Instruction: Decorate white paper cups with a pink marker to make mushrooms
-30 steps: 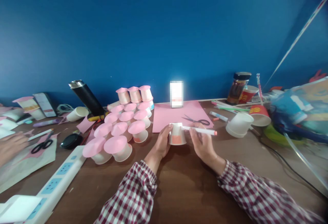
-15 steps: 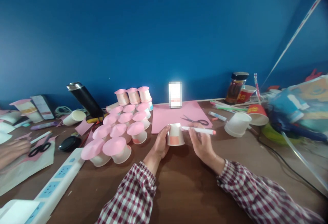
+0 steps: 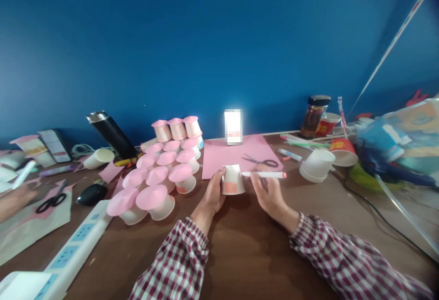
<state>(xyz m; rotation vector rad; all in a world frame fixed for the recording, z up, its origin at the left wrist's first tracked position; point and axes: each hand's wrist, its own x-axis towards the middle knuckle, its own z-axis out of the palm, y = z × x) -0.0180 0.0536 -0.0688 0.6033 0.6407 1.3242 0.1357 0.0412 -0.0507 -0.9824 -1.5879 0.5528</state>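
My left hand [image 3: 213,193] is closed on the left side of an upside-down paper cup [image 3: 233,179], white with an orange patch low on its side. In my right hand [image 3: 269,194] is a white marker [image 3: 274,174] with a pink-orange end, lying nearly level, its left end touching or almost touching the cup. Behind the cup, scissors [image 3: 262,161] rest on a sheet of pink paper [image 3: 219,153]. Left of my hands stand several upside-down cups topped with pink paper cones [image 3: 152,195].
A power strip [image 3: 73,249] runs along the left front. A co-worker's hand [image 3: 17,199] is at far left by black-handled scissors [image 3: 51,203]. A black flask [image 3: 115,135] leans at the back. On the right are a white cup [image 3: 317,165], a jar [image 3: 314,117] and a black cable [image 3: 387,224].
My hands, the cup and the marker keep almost the same pose. At far left, the co-worker's hand has shifted, and a white pen there is now raised and more upright.
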